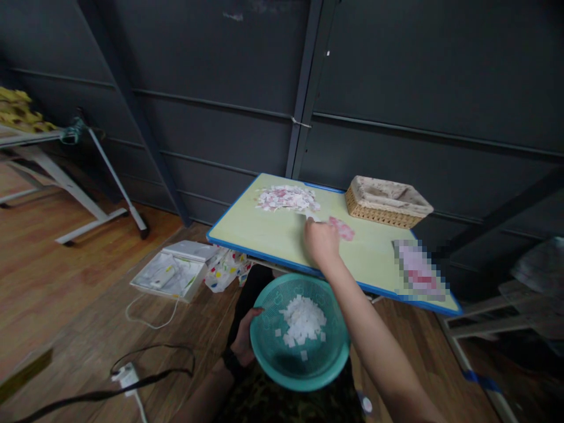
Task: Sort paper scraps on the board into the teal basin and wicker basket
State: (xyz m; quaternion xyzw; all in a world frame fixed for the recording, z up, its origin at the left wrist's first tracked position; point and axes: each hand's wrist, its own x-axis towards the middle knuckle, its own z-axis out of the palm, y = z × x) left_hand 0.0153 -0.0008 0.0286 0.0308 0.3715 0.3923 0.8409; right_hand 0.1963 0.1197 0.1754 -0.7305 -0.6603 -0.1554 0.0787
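My left hand (pixel 245 336) grips the left rim of a round teal plastic colander (pixel 268 367), fingers wrapped round its edge. Small white square pieces (pixel 304 318) are heaped inside it, with a few scattered around the heap. Over the table, my right hand (pixel 321 241) is closed, and a small white piece (pixel 311 217) shows at its fingertips. Just beyond its knuckles lies a patch of pink pieces (pixel 342 229). A larger pile of white and pinkish pieces (pixel 286 198) is spread at the table's back left.
The pale yellow table (pixel 247 226) has a blue edge. A lined wicker basket (pixel 383 202) stands at its back right, and a blurred pink-and-white item (pixel 418 270) lies front right. On the floor are an open white box (pixel 171 273) and a power strip (pixel 127 376) with cables.
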